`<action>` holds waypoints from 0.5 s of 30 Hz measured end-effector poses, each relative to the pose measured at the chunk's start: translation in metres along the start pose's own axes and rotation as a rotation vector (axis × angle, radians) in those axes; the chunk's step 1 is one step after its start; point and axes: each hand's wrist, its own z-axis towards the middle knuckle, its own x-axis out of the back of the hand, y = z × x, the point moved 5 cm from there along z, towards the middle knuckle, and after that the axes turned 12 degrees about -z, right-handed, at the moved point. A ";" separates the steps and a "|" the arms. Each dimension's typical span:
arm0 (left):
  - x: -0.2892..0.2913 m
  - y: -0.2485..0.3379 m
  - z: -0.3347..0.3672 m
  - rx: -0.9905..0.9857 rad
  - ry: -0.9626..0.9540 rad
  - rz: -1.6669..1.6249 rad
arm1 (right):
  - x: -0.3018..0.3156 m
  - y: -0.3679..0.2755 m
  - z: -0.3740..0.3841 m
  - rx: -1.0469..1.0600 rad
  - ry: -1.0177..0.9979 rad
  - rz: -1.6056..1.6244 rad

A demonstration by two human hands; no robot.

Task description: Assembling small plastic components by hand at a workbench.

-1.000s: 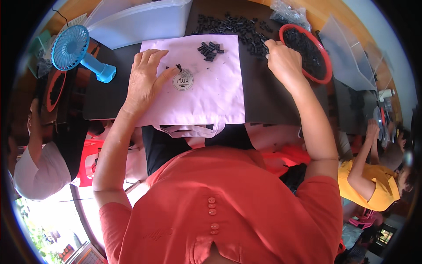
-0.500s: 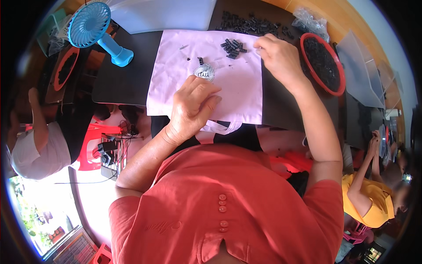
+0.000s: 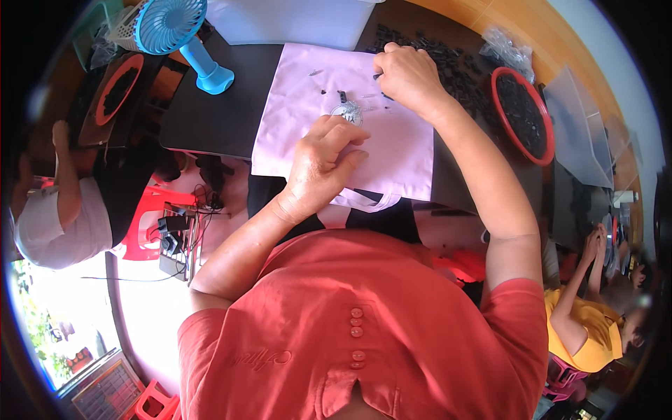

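Black part [image 3: 341,96] sits on the lilac bag [image 3: 290,133], upper centre of the frame, just above the round print [image 3: 350,110]. Long axis runs roughly up-down in frame, so near end points toward the left hand [image 3: 320,155].

Left hand: over the bag's lower half, back up. Thumb and index apart, nothing visible between them; other fingertips hidden. Part lies up and slightly left of that gap. Knuckles come closest to it, no contact seen; height over the cloth can't be read.

Right hand [image 3: 409,72]: at the bag's top right, fingers curled down, pointing left. Dark piece [image 3: 378,75] shows right at the fingertips; can't tell if it's pinched or just lying under them. From there, the part is down-left. By fingertips the two hands look about equally near; by knuckles, left is nearer.

Also around: black bit [image 3: 323,92] just left of the part, loose pile [image 3: 451,57] upper right, red bowl [image 3: 544,160] of dark pieces farther right.
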 end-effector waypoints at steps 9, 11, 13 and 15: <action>0.001 -0.001 0.001 0.010 -0.007 -0.033 | 0.012 0.003 -0.015 0.070 0.275 0.088; 0.006 -0.004 0.000 0.042 0.087 -0.152 | 0.027 0.007 -0.024 0.115 0.360 0.173; 0.008 -0.001 0.001 0.057 0.131 -0.174 | 0.039 0.008 -0.033 0.172 0.334 0.379; 0.012 0.007 0.007 0.071 0.175 -0.195 | 0.049 0.003 -0.045 0.206 0.348 0.416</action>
